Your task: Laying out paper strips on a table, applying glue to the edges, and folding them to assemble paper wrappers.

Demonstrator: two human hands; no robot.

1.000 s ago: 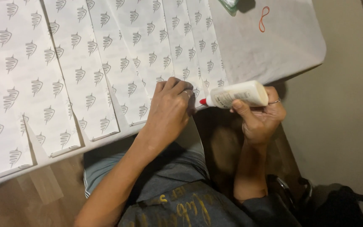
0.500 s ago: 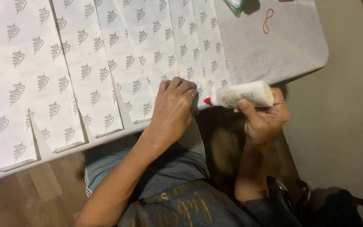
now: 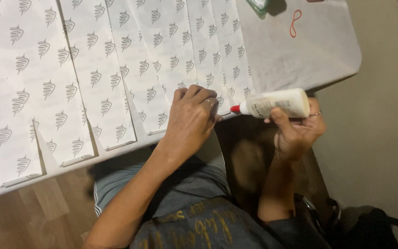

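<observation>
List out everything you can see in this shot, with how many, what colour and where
paper sheets: many, white with grey shell-like prints, overlapping in a row across the table
table: one, pale grey-white, bare part at upper right
glue bottle: one, white with red tip, lying sideways at the table's near edge, tip at the sheets' edge
rubber band: one, orange-red, on the table near the top
greenish object: one, cut off by the top edge, cannot tell what it is
dark bag: one, black, on the floor at lower right
wooden floor: brown, lower left
left hand: pressing on a sheet's near edge
right hand: holding the glue bottle
</observation>
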